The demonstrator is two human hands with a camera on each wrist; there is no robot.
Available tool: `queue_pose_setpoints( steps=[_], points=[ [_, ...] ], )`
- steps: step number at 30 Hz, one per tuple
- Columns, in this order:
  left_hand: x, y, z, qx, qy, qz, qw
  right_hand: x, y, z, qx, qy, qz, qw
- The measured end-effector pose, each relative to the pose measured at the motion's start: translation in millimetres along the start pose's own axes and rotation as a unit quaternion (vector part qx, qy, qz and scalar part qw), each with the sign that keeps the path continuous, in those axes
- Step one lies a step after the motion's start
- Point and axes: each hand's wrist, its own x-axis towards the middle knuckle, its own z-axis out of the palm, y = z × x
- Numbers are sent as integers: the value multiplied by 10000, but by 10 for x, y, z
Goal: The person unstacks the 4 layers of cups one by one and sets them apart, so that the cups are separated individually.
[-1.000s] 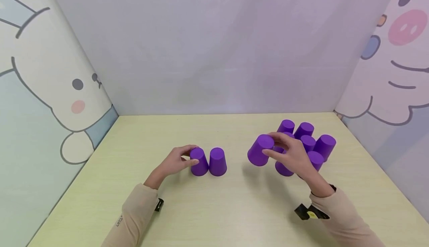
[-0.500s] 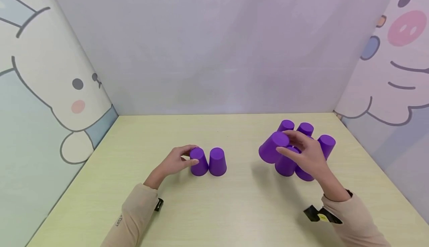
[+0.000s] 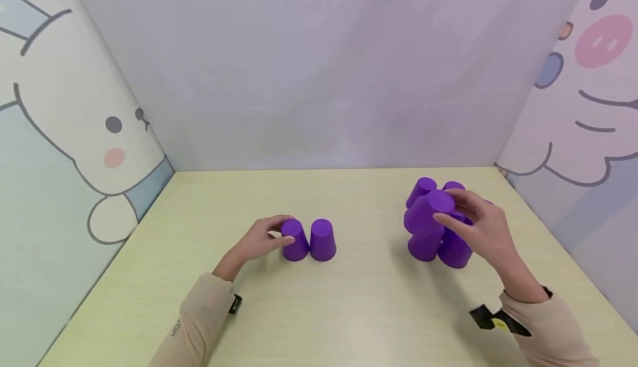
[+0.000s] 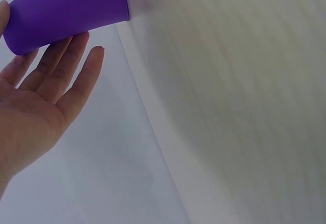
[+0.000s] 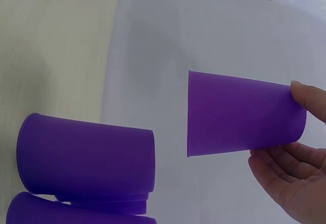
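My left hand (image 3: 259, 241) grips an upside-down purple cup (image 3: 295, 243) standing on the table, thumb on the near side and fingers behind. Beside it on the right stands a second inverted purple cup (image 3: 323, 242). The left wrist view shows the fingers along the side of the gripped cup (image 4: 71, 12). My right hand (image 3: 482, 226) pinches another purple cup (image 3: 425, 213) near its base, mouth downward and tilted in the head view. In the right wrist view this held cup (image 5: 239, 114) is raised above the level of a standing cup (image 5: 86, 155).
A group of several inverted purple cups stands at the table's right, with a front cup (image 3: 423, 246), a neighbour (image 3: 454, 252) and a back cup (image 3: 418, 190) showing. My hand and the held cup hide others. Pale cloth (image 3: 319, 68) walls the table's back.
My right hand has carried its cup to the right, from the left side of the group to over the cups. The left hand and the two cups by it stay put.
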Motion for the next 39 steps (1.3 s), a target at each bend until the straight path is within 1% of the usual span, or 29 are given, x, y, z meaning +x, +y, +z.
queue_pose_setpoints(
  steps=[6, 9, 14, 23, 27, 30, 34, 39],
  points=[
    [7, -25, 1, 29, -14, 14, 10000, -23, 57, -111, 31, 131, 174, 9998],
    [8, -28, 2, 34, -25, 21, 10000, -35, 80, -175, 61, 175, 166, 9997],
    [4, -15, 2, 36, -28, 10, 10000, -38, 120, -274, -54, 264, 164, 9995],
    [5, -8, 1, 26, -24, -18, 10000, -62, 221, -460, -54, 455, 364, 9983],
    [5, -4, 0, 20, -28, -33, 10000, -72, 267, -544, -5, 566, 368, 9977],
    [7, -5, -2, 4, -30, -42, 10000, -78, 298, -604, -69, 605, 388, 9974],
    [8, -8, -4, 0, -32, -63, 10000, -98, 344, -677, -287, 594, 539, 9964],
    [7, -5, -4, -21, -15, -91, 10000, -129, 397, -756, -383, 657, 773, 9941]
  ],
)
